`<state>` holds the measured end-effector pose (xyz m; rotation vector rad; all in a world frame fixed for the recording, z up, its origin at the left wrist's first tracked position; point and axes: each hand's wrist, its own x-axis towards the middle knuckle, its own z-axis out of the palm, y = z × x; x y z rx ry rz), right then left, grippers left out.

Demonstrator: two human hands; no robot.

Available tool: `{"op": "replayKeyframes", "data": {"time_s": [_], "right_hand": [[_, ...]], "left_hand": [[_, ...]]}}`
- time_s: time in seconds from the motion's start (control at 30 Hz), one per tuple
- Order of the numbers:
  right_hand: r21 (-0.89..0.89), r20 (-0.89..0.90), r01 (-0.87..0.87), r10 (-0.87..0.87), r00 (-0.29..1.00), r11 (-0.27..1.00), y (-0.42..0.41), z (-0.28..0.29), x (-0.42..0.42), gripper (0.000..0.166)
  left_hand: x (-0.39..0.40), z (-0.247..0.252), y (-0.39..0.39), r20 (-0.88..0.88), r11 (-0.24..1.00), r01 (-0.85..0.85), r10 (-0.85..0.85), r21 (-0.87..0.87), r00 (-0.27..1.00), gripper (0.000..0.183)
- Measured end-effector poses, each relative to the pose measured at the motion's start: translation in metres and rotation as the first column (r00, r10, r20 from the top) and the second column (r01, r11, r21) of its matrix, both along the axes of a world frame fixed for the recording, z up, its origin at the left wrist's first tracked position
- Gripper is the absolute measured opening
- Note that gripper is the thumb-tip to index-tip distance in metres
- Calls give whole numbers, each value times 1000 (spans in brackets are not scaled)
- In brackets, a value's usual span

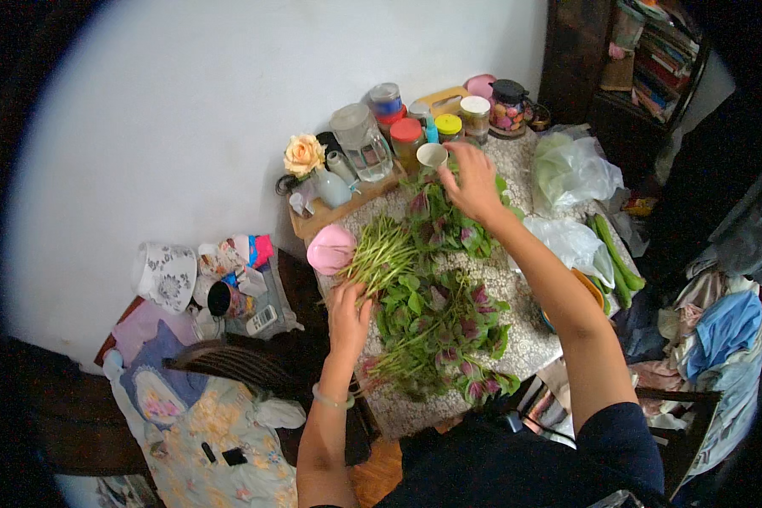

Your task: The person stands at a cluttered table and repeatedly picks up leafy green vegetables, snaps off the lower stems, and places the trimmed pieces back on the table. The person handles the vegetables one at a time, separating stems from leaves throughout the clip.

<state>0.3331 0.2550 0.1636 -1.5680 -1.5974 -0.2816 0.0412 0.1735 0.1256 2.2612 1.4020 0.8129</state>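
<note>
Leafy greens with purple centres, likely amaranth [444, 317], lie spread over a patterned tablecloth. Beside them is a bundle of thin green stems [384, 254], and a second leafy part lies under my raised right arm. My left hand [349, 317] rests at the cut ends of the stems, fingers partly bent; whether it grips any is unclear. My right hand [473, 181] is above the far leaves, thumb and fingers apart, close to the rim of a white paper cup [432, 156]. Contact with the cup cannot be told. A pink plastic dish [331, 249] touches the stems' left side.
Lidded jars [406, 136], a clear jug [362, 143] and a vase with a rose [333, 188] line the wall. At right are plastic bags [571, 171], long green gourds [613, 260] and a partly hidden orange-rimmed container [589, 284]. A chair back [235, 362] stands left.
</note>
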Motion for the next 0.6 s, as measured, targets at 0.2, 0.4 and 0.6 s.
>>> {"op": "replayKeyframes", "data": {"time_s": [0.2,0.4,0.6], "right_hand": [[5,-385,-329,306,871,944,-149,16,-23,15],[-700,-314,-436,304,899,566,-256,-97,-26,18],[-784,108,-11,154,982,620,-276,-136,-67,39]], "left_hand": [[-38,-67,-115,171,974,-47,86,-220,981,10],[-20,-118,-179,22,969,99,-96,-225,995,11],[30,-107,-185,1,921,269,-280,-283,960,14]]}}
